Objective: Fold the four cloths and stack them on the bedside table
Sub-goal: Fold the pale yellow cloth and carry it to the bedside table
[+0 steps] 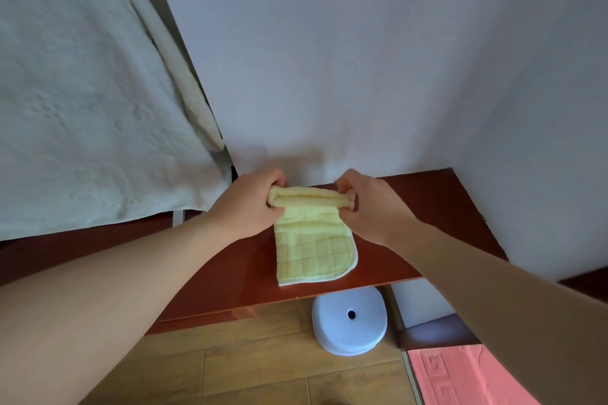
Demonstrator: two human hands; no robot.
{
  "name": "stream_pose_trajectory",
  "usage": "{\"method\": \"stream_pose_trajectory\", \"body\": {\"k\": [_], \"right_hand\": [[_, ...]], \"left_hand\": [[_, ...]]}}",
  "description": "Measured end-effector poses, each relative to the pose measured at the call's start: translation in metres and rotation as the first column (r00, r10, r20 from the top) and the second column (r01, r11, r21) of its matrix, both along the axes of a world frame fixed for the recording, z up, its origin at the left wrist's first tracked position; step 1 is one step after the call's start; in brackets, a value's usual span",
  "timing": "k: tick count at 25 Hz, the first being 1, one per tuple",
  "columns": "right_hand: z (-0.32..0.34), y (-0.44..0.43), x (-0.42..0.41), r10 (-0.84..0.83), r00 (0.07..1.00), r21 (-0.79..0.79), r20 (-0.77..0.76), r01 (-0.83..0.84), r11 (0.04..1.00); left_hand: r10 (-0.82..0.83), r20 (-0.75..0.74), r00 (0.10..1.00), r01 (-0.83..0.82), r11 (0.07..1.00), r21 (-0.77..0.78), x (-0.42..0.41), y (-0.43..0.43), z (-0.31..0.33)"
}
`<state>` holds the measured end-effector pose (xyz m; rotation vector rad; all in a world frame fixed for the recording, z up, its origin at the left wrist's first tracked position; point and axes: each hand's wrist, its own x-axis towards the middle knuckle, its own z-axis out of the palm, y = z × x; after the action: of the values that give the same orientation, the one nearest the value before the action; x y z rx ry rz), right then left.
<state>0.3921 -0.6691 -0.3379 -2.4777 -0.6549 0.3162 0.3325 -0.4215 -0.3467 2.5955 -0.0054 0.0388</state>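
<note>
Left hand (245, 207); right hand (371, 207) (fingertips behind cloth (316, 250) fold)

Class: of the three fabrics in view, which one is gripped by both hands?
The yellow cloth on the table; the white bedcover and pink mat are untouched.

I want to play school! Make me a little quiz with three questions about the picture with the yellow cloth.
1. True or false: the left hand and the right hand both grip the yellow cloth at its rolled top edge.
2. Where does the cloth's lower part lie? A) in a basket B) on the red-brown table C) on a chair
3. Fill in: the white round stool below the table has a small dark ___ in its top.

Key: 1 true; 2 B; 3 hole.
</note>
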Motion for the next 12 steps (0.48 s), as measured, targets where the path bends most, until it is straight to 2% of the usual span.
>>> {"method": "stream_pose_trajectory", "body": {"k": [4,8,12], "right_hand": [[0.000,-0.006,-0.030,0.076,0.997,-0.108,-0.021,-0.078,0.991],[-0.009,-0.009,-0.058,0.103,0.994,-0.199,-0.016,-0.105,0.974],[-0.025,-0.008,-0.070,0.162,0.987,-0.275,0.004,-0.155,0.949]], "left_hand": [[-0.141,0.015,0.990,0.141,0.989,0.035,-0.025,-0.005,-0.011],[-0.302,0.018,0.953,0.295,0.941,0.167,-0.050,-0.002,-0.025],[-0.333,-0.025,0.943,0.329,0.915,0.233,-0.071,-0.001,-0.045]]}}
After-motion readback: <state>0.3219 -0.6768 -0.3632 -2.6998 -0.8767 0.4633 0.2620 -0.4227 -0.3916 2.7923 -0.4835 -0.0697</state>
